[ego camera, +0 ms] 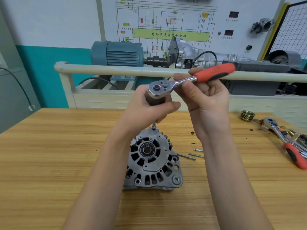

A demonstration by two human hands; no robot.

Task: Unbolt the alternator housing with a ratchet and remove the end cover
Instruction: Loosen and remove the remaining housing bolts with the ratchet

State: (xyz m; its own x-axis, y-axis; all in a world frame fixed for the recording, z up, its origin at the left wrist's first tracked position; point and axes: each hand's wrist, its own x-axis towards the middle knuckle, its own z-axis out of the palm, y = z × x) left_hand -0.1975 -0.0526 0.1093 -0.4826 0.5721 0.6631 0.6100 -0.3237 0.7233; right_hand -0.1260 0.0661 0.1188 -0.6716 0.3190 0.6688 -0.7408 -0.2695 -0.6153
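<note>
Cast Aluminium Housing, One Bolt Under the Socket

Grey cast-aluminium alternator housing [152, 161] stands on its end on the pale wooden table [49, 155], directly below both grips, its vented end cover [149, 153] facing up. It looks heavy, rigid and unlikely to slip; the cover is best taken by its outer rim, away from the bearing and shaft. Just above it, the left hand [149, 110] wraps its fingers around the dark socket extension under the chrome head, steadying it on a bolt at the housing's far edge. Beside that, the right hand [206, 95] curls closed on the chrome shank of the red-handled ratchet [191, 78], the handle running off to the right. Three long loosened bolts [191, 155] lie right of the housing, below the right wrist. Further right rest a brass pulley [247, 115] and a second red-handled ratchet [285, 140]. The handle's swing looks open, though the cream rail [116, 71] sits behind it.
</note>
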